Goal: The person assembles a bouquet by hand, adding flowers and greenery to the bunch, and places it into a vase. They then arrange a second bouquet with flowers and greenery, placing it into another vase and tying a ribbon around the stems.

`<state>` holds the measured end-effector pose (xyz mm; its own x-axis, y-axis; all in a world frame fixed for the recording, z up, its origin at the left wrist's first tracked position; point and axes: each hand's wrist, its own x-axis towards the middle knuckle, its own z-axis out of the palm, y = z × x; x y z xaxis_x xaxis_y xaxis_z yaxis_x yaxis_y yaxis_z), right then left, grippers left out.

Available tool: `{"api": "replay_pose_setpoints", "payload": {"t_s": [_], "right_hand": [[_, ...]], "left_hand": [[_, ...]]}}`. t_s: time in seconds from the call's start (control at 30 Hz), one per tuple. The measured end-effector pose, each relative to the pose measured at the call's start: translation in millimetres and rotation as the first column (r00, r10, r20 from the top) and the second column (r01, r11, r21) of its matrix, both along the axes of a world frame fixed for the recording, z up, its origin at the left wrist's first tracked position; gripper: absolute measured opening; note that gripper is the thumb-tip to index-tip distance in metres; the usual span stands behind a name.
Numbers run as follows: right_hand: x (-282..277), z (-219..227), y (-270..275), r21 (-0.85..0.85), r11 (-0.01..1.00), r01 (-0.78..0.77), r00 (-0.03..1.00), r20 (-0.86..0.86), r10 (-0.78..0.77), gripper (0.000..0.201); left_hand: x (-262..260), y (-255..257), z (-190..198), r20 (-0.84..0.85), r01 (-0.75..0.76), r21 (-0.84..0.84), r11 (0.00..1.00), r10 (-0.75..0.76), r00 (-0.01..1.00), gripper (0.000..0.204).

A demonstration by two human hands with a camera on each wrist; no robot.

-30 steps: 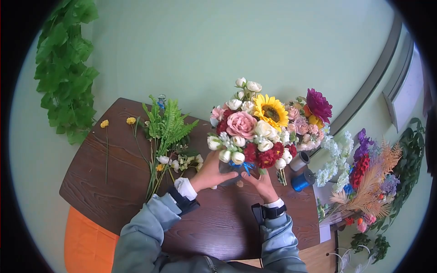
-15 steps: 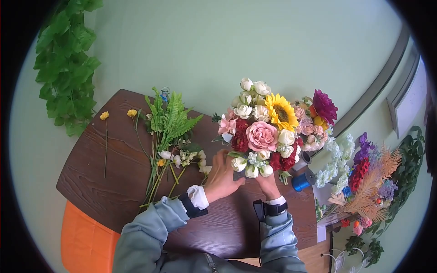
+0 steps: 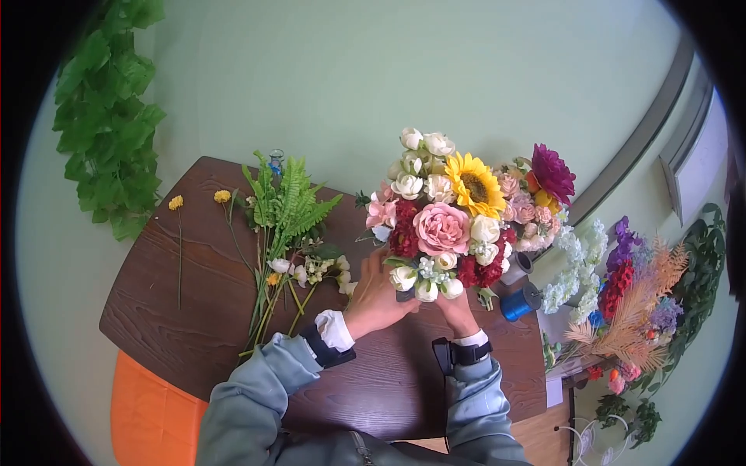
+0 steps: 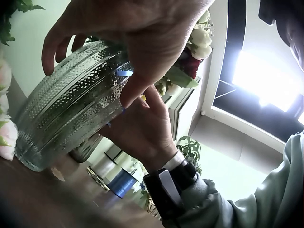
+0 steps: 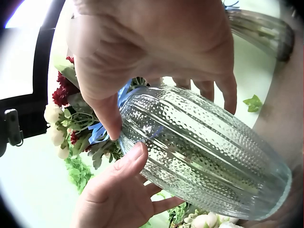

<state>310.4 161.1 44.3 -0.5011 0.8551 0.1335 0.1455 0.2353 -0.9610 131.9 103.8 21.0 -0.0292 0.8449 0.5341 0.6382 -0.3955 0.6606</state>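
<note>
A ribbed, bumpy clear glass vase (image 5: 209, 152) holds a bouquet (image 3: 441, 229) of a sunflower, pink rose, white buds and dark red blooms. My left hand (image 3: 377, 303) curves round one side of the vase, its thumb near the neck in the left wrist view. On the other side my right hand (image 5: 156, 52) grips it, fingers spread around the glass. A blue ribbon (image 5: 98, 134) shows at the neck between the thumbs. From the head view the blooms cover most of the vase and part of both hands.
Fern stems (image 3: 291, 206) and white flowers lie left of the hands, with yellow flowers (image 3: 221, 196) beyond. On the right stand a blue ribbon spool (image 3: 519, 303), a second flower arrangement (image 3: 552, 177) and more loose flowers (image 3: 618, 291). An orange seat (image 3: 155, 412) is below the table's left edge.
Since a second ago the bouquet has turned and leaned toward me, so its blooms now hide the ribbon bow and vase. Over the last half second it has barely shifted.
</note>
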Motion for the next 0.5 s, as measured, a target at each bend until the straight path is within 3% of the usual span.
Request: {"api": "replay_pose_setpoints", "payload": {"t_s": [0.13,0.2,0.33,0.4,0.5], "right_hand": [[-2.8,9.8,-7.4,0.021,0.999,0.041,0.996,0.077,-0.042,0.051],[-2.4,6.4,-6.3,0.013,0.999,0.035,0.999,-0.011,-0.034,0.054],[14.4,-15.8,13.5,-0.074,0.997,-0.018,0.996,-0.084,0.012,0.06],[19.0,-23.0,18.7,-0.219,0.973,-0.069,0.986,-0.163,0.033,0.061],[7.6,-20.8,18.6,-0.167,0.984,-0.058,0.98,-0.2,0.024,0.057]], "left_hand": [[3.7,-4.8,7.4,0.031,0.083,-0.006,0.997,-0.083,0.996,0.061],[8.9,-11.3,12.6,-0.004,-0.051,0.107,0.993,0.052,0.999,0.043],[13.8,-15.0,18.4,0.064,-0.006,0.011,1.0,0.006,0.998,0.046],[16.3,-13.2,15.5,0.034,0.015,-0.042,0.999,-0.013,0.999,0.047],[22.2,-15.3,25.1,0.158,-0.037,0.022,0.999,0.033,0.987,0.048]]}}
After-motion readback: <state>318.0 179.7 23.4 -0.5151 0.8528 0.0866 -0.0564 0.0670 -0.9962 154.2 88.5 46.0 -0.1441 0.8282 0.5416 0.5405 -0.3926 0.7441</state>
